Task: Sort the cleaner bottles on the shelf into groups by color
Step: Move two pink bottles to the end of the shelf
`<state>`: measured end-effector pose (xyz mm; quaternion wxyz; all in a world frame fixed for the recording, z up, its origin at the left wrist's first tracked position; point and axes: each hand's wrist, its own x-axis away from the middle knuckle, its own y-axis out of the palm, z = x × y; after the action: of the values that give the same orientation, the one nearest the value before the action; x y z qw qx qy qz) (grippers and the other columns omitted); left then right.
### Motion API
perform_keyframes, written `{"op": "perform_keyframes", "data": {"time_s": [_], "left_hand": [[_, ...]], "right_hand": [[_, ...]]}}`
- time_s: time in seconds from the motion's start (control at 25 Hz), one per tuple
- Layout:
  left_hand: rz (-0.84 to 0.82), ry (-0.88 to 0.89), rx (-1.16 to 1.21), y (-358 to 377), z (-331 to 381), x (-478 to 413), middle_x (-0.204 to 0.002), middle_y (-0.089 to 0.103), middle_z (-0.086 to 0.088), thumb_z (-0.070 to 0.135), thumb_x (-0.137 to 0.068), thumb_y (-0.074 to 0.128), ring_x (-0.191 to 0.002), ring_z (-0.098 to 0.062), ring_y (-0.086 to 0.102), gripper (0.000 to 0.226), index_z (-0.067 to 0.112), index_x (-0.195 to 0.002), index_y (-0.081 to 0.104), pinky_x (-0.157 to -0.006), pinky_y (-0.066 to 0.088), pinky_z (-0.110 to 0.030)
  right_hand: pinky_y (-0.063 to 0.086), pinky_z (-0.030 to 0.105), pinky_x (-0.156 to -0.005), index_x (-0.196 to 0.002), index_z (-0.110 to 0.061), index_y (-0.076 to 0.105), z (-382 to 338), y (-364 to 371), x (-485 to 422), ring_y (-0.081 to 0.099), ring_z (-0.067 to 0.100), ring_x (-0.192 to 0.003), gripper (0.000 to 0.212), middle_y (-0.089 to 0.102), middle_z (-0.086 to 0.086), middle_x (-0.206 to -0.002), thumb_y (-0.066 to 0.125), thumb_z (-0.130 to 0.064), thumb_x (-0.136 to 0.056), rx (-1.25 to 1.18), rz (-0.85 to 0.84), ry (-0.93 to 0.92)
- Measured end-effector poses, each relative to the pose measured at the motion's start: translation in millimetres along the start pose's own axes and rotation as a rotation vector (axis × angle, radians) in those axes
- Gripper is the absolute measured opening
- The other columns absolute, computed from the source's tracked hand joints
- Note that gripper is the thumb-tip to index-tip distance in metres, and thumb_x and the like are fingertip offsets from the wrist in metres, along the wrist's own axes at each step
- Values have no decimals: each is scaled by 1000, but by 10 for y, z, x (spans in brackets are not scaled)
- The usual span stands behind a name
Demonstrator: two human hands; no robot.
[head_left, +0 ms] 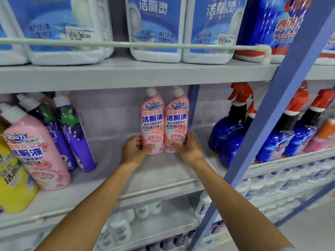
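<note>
Your left hand (pixel 135 149) gripped the lower part of the first pink bottle (pixel 152 120), with the thumb across its front and the other fingers hidden behind it. Your right hand (pixel 186 147) gripped the second pink bottle (pixel 176 122) the same way, its fingers wrapped round the far side. The two stood upright and touching toward the back of the middle shelf (pixel 126 178), but your hands covered their bases, so I could not tell whether they rested on the board. At the left a third pink bottle (pixel 36 154) leaned in front of two purple bottles (pixel 76 134), and a yellow bottle (pixel 12 187) was cut off by the frame edge. A blue post (pixel 272 124) partly hid the blue spray bottles (pixel 230 131) on the right. The bottles on the lower shelves were too blurred to make out.
</note>
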<state>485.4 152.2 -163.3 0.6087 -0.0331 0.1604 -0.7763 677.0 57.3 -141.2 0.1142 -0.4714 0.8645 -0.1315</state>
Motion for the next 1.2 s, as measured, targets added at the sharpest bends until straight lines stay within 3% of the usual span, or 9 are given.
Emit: {"op": "perform_keyframes", "data": {"time_s": [0.04, 0.2, 0.28, 0.44, 0.56, 0.72, 0.88, 1.04, 1.2], "left_hand": [[5, 21, -14, 18, -4, -33, -96, 77, -6, 15, -76, 87, -81, -15, 74, 33, 6, -103, 70, -76, 62, -35], [27, 94, -40, 56, -25, -107, -91, 76, -3, 10, -72, 89, -69, 1, 68, 36, 8, -100, 66, -64, 54, -15], [-11, 110, -69, 54, -61, -155, -92, 77, 2, 13, -67, 93, -76, -6, 73, 44, 14, -100, 64, -70, 59, -24], [-48, 128, -66, 31, -115, -245, -94, 78, 1, 11, -66, 94, -85, -20, 76, 45, 14, -101, 67, -78, 63, -40], [-84, 149, -64, -9, -99, -281, -96, 78, -3, 7, -67, 93, -87, -21, 76, 44, 7, -104, 68, -79, 63, -36], [-127, 134, -52, -85, -122, -351, -97, 79, 2, 5, -68, 91, -86, -14, 76, 44, 9, -107, 71, -84, 62, -35], [-60, 131, 0, -17, -158, -304, -97, 78, -2, -2, -72, 86, -94, -26, 76, 40, 8, -108, 70, -87, 61, -39], [123, 102, -127, 186, -168, -177, -94, 78, 5, 35, -64, 86, -85, -13, 75, 45, 20, -104, 72, -79, 62, -37], [172, 24, -137, 255, -218, -300, -90, 78, 9, 52, -56, 80, -83, -12, 74, 52, 25, -100, 71, -77, 61, -42]], "right_hand": [[52, 6, -63, -120, -19, 59, -13, 27, -46, 65, -3, -85, 61, 71, -8, -108, 92, -33, -69, -19, 12, -4], [57, 17, -67, -111, -24, 65, 77, 85, -220, 70, 3, -86, 67, 75, -9, -102, 97, -40, -54, 1, 48, -41], [51, 9, -61, -112, -24, 66, 113, 88, -269, 70, 2, -85, 62, 74, -9, -102, 97, -34, -59, 37, 39, -42], [54, 12, -66, -118, -25, 62, 130, 37, -337, 69, 1, -91, 67, 74, -10, -109, 96, -37, -60, 4, 26, -81], [47, 3, -60, -120, -17, 59, 153, -31, -369, 66, -4, -89, 66, 71, -8, -111, 94, -31, -66, -8, 2, -98], [46, 1, -63, -120, -17, 56, 212, -60, -442, 66, 9, -95, 61, 69, -4, -114, 92, -27, -71, 25, 14, -118], [57, 14, -78, -122, -25, 59, 224, -21, -436, 68, 3, -101, 57, 71, -11, -115, 90, -26, -73, -24, -2, -137], [46, 1, -60, -110, -25, 64, 172, 138, -411, 65, -5, -84, 50, 68, -18, -97, 91, -33, -69, 38, 114, -128], [46, 20, -72, -114, -18, 60, 255, 229, -464, 64, 13, -94, 52, 68, -1, -111, 89, -33, -73, 128, 167, -127]]}}
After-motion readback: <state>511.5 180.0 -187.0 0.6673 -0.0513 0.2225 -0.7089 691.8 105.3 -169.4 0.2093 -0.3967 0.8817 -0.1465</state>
